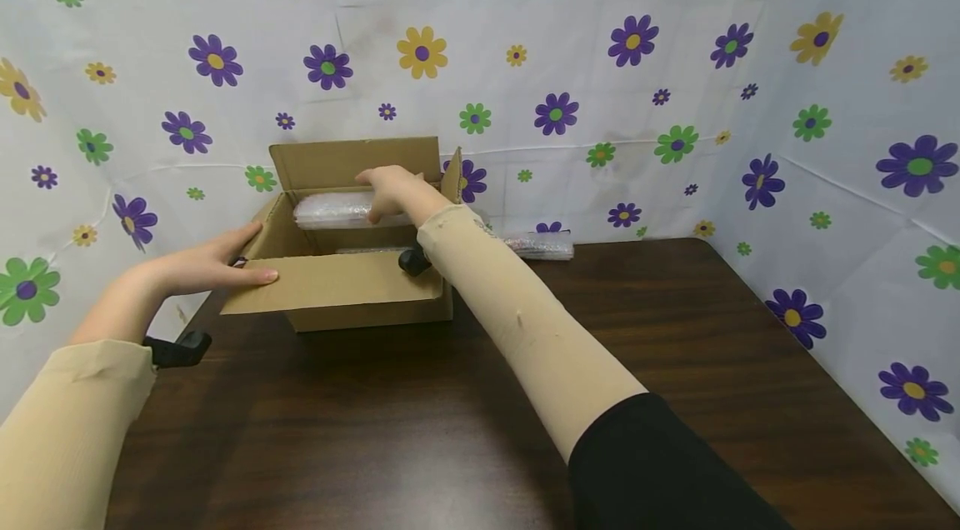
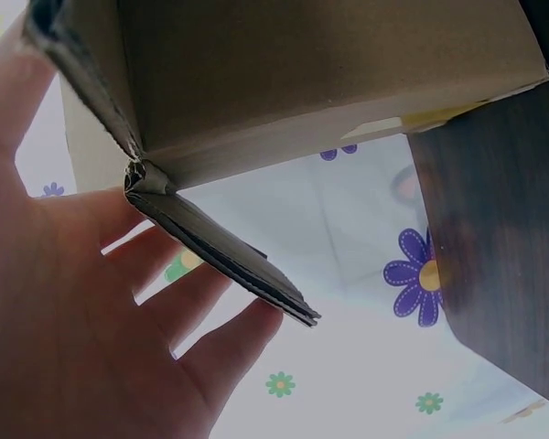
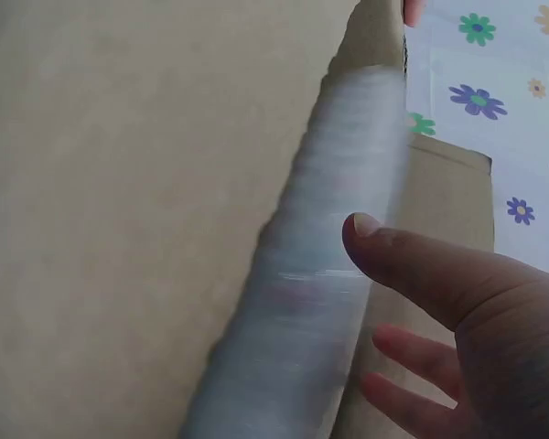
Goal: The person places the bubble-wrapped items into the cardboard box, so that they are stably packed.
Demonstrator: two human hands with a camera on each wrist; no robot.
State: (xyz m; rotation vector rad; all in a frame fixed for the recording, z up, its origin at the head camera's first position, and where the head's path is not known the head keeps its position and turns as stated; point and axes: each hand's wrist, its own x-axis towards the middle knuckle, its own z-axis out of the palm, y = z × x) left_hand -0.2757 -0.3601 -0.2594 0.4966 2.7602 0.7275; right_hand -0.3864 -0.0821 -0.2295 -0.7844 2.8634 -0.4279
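Note:
An upright cardboard box (image 1: 375, 315) with its flaps spread stands near the back of the table. My left hand (image 1: 198, 263) grips its left front corner, thumb over the front flap (image 1: 330, 284). In the left wrist view the fingers of that hand (image 2: 101, 302) lie along a folded side flap (image 2: 224, 247). My right hand (image 1: 393, 190) reaches over the box opening and holds a long bubble-wrapped bundle (image 1: 333, 211). The thumb lies against that bundle (image 3: 302, 274) in the right wrist view, where the wrap looks blurred. Deeper in the box, another strip of clear wrap (image 1: 360, 250) partly shows.
Another bubble-wrapped bundle (image 1: 540, 245) lies on the dark wooden table (image 1: 637, 330), right of the box. A white flowered cloth (image 1: 525, 55) hangs close behind the box and along the sides. My right forearm crosses in front of the box's right end.

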